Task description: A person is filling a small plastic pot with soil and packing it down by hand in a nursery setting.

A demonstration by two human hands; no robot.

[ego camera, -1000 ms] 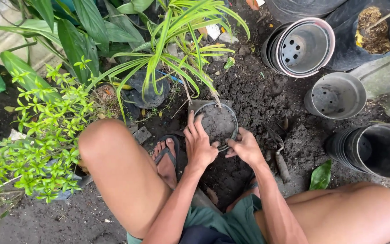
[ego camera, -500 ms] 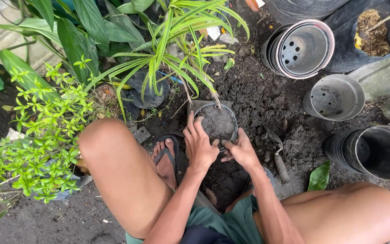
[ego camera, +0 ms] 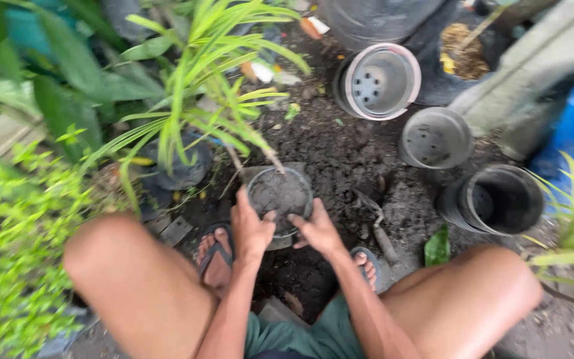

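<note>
Both of your hands gripped a small black pot [ego camera: 279, 197] set on dark soil ground [ego camera: 340, 146] between your knees: your left hand [ego camera: 250, 228] curled over its near-left rim, your right hand [ego camera: 316, 229] clasped the near-right edge. Soil filled the pot to the brim. Empty plastic pots [ego camera: 380, 81] lay tipped to the right, a trowel [ego camera: 377, 225] beside your right hand. Striped green leaves [ego camera: 200, 100] arched over the pot from the left.
</note>
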